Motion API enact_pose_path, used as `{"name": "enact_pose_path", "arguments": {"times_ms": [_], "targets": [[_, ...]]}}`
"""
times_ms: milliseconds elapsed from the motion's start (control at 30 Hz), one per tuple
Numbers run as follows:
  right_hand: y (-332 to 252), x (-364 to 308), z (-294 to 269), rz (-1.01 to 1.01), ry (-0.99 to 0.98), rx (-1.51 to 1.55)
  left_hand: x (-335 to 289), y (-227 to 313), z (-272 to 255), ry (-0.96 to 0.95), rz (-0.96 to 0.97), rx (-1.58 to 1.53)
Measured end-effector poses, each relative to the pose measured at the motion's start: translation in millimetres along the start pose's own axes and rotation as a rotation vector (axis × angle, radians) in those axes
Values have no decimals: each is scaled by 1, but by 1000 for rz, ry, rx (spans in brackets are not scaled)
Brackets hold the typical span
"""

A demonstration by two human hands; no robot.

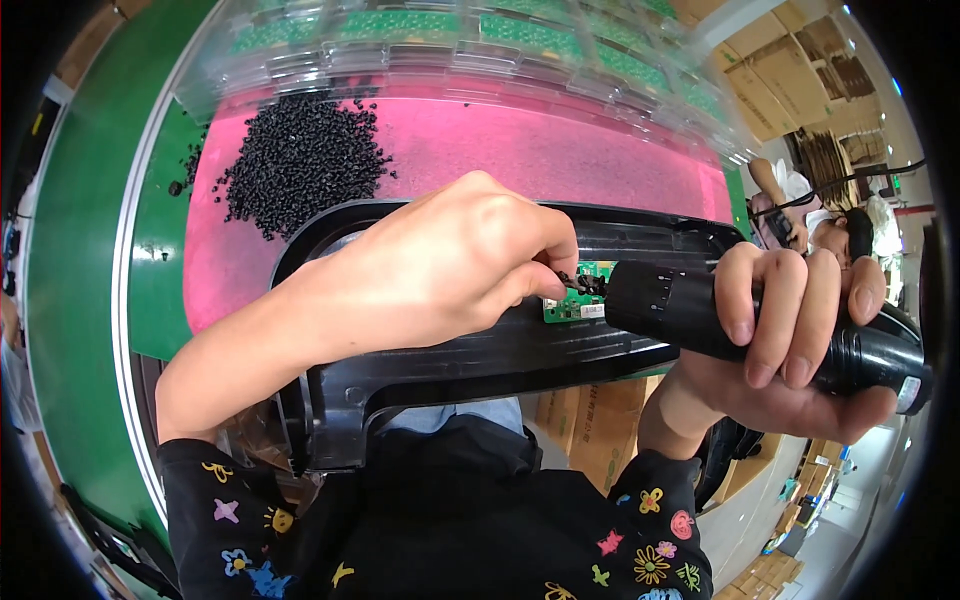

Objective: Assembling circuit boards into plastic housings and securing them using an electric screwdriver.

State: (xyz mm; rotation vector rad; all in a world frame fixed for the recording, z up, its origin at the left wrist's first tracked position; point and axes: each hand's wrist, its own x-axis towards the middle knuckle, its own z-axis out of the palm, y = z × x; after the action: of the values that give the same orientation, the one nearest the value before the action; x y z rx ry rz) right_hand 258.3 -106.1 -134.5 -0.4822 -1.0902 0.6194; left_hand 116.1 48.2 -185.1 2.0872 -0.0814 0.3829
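My right hand (795,330) is wrapped around a thick black electric screwdriver (660,303), held nearly level with its nose pointing left. At that nose, my left hand (465,255) is pinched shut on a few small black screws (568,282), partly hidden by the fingertips. Just behind and below them, a small green circuit board (565,312) with a white label lies in a long black plastic housing (450,368). The housing rests across the table's near edge, in front of my body. Where the screwdriver bit meets the screws is too small to make out.
A heap of small black screws (295,160) lies on a pink mat (500,150) at the far left. Clear plastic trays (400,55) with green boards are stacked along the back. Another person (800,215) sits at the right, near cardboard boxes (770,75).
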Motion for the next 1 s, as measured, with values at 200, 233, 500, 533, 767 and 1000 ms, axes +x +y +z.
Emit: {"name": "enact_pose_path", "arguments": {"times_ms": [200, 233, 500, 533, 767, 1000], "targets": [[-3, -2, 1, -19, -24, -36, 0, -3, 1, -19, 18, -82], [-3, -2, 1, -17, -42, -28, 0, -2, 1, -31, -40, -154], [0, 2, -7, 86, -149, -111, -2, 2, 2, 101, 154, 331], [2, 3, -8, 105, -140, -102, -2, 2, 3, 127, 163, 345], [30, -2, -24, 75, -102, -149, -5, -4, 5, 148, 104, 300], [15, -1, -1, 85, 17, -35, -7, 10, 3, 72, 121, 483]]}}
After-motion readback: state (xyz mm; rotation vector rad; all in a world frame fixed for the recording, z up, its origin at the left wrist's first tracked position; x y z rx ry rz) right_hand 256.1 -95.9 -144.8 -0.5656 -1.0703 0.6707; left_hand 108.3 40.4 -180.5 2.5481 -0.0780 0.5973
